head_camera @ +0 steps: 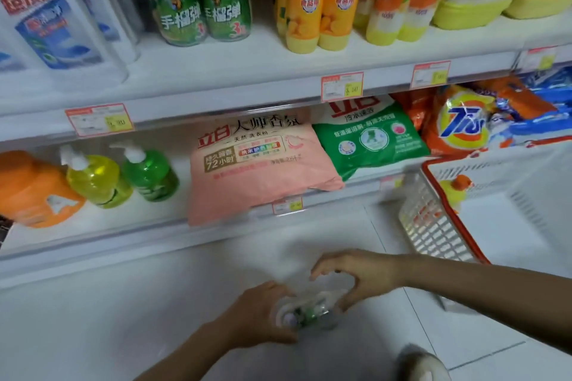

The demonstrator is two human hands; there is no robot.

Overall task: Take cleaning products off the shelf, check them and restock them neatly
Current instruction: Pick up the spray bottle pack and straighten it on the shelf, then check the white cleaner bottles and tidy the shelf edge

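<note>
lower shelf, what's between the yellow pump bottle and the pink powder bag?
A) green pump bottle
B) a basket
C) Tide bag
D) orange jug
A: on the lower shelf the green pump bottle stands between the yellow pump bottle and the pink powder bag.

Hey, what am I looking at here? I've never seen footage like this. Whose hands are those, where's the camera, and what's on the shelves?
There is no machine here. A camera worn on a person's head looks down at their own hands, low over the floor. The left hand grips a small blurred clear item. The right hand arches over its other end, grip unclear. The lower shelf holds an orange jug, two pump bottles and powder bags. The upper shelf holds more bottles. A white basket is at right.
</note>
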